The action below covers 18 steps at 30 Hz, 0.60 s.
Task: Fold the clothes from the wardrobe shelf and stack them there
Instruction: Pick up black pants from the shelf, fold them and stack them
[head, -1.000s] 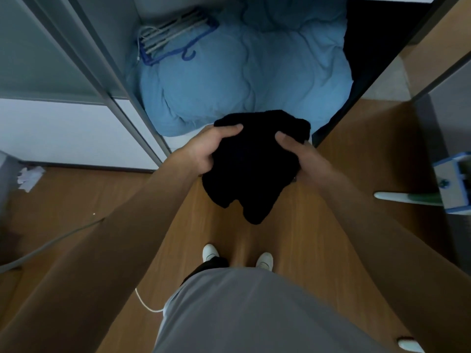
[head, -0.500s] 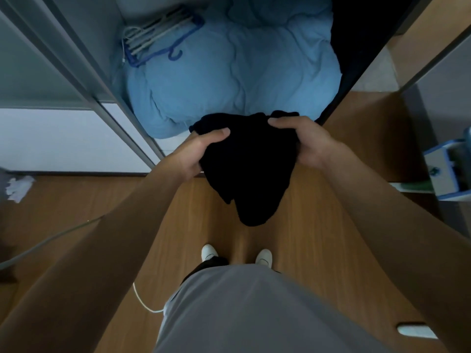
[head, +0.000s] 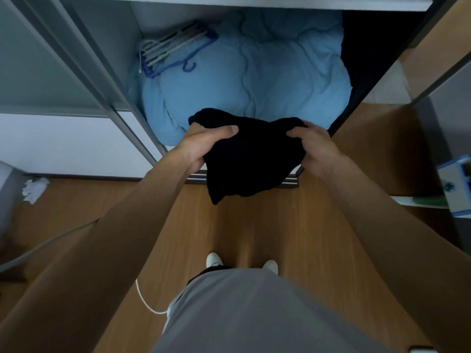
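A person is standing at an open wardrobe, holding a bunched black fabric garment [head: 249, 161] in mid-air over the wardrobe's threshold. Its upper edge is overlapping the puffy light blue quilt [head: 254, 77] that is filling the bottom compartment. The left hand [head: 204, 142] is gripping the garment's left side, with the thumb curling over the top of the cloth. The right hand [head: 314, 146] is clutching the right side, its fingers digging into the fabric. One loose corner is dangling toward the brown wooden floor [head: 254, 225].

The likeliest trouble is coming from the bundle itself: with the cloth this crumpled, folding in the air is probably going to trap creases or let a layer slide out of the grip. Nothing flat is lying within reach, and a folded piece set on the soft, rounded quilt is likely to tilt and slump. The blue and white plastic hangers [head: 175, 49], lying on the quilt's far left corner, could snag anything pushed that way.

Much is staying unreadable. The garment is showing no seam, sleeve or collar, so its type cannot be told, and most fingers of the left hand are hiding behind it. The wardrobe's right side is sinking into darkness, and only the white front edge of a shelf [head: 254, 2] is showing at the top of the view, so what is lying on it cannot be seen.
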### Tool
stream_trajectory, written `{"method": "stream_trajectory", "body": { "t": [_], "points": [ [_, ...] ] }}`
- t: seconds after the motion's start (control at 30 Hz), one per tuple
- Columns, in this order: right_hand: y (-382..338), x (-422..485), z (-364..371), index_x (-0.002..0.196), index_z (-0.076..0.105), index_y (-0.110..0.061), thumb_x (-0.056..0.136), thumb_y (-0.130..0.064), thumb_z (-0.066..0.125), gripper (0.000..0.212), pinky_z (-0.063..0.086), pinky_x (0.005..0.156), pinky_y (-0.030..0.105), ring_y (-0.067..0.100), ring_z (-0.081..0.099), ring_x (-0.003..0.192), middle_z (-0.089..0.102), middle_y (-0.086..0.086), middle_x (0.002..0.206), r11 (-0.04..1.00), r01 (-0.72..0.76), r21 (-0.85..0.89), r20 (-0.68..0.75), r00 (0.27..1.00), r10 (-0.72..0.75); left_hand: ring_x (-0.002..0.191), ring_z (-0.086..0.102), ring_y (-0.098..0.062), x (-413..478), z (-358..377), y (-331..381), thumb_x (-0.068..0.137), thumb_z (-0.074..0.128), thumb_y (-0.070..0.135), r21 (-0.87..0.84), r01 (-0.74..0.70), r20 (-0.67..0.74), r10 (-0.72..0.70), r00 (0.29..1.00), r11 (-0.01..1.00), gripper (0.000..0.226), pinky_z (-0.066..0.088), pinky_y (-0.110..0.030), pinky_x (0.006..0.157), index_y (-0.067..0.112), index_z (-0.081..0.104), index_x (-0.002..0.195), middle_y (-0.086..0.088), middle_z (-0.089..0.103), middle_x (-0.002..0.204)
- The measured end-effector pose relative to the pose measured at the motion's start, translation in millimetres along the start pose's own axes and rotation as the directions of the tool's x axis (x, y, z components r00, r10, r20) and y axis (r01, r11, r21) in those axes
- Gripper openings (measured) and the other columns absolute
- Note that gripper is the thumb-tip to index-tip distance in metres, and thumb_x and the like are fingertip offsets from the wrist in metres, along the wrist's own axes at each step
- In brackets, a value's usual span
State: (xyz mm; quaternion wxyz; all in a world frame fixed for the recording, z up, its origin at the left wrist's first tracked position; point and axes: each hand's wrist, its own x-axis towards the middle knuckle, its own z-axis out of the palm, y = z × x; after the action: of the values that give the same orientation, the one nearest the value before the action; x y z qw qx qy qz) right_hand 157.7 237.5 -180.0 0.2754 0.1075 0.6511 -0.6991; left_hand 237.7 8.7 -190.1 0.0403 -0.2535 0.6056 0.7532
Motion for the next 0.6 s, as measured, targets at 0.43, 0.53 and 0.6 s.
{"method": "stream_trajectory", "body": {
  "t": [0.43,0.53,0.6],
  "points": [
    [-39,13,50,0.094,0.07,-0.013,0.071,-0.029,0.088,0.033,0.043,0.062,0.012,0.014,0.059,0.089,0.059,-0.008,0.084,0.367,0.447,-0.816,0.366,0.89,-0.272,0.079,0.074,-0.016,9,-47,29,0.064,0.055,-0.011,0.014,-0.144,0.098,0.142,0.985,0.989,0.038,0.057,-0.024,0.067,0.009,0.07,0.092,0.0,0.075,0.078],
    [-43,15,63,0.122,0.064,-0.011,0.075,-0.031,0.086,0.056,0.03,0.09,0.005,0.012,0.044,0.12,0.048,-0.002,0.123,0.249,0.577,-0.778,0.488,0.804,-0.34,0.069,0.072,-0.014,10,-65,32,0.06,0.048,-0.01,0.02,-0.169,-0.011,0.169,0.985,0.985,0.036,0.056,-0.024,0.059,0.009,0.068,0.082,0.002,0.072,0.067],
    [-43,13,75,0.121,0.067,-0.009,0.079,-0.024,0.082,0.048,0.029,0.093,0.002,0.009,0.049,0.119,0.054,-0.003,0.13,0.283,0.637,-0.717,0.566,0.769,-0.297,0.062,0.069,-0.015,10,-72,34,0.062,0.048,-0.008,-0.001,-0.181,-0.075,0.181,0.981,0.983,0.031,0.054,-0.024,0.054,0.014,0.068,0.069,0.002,0.069,0.061]
  ]
}}
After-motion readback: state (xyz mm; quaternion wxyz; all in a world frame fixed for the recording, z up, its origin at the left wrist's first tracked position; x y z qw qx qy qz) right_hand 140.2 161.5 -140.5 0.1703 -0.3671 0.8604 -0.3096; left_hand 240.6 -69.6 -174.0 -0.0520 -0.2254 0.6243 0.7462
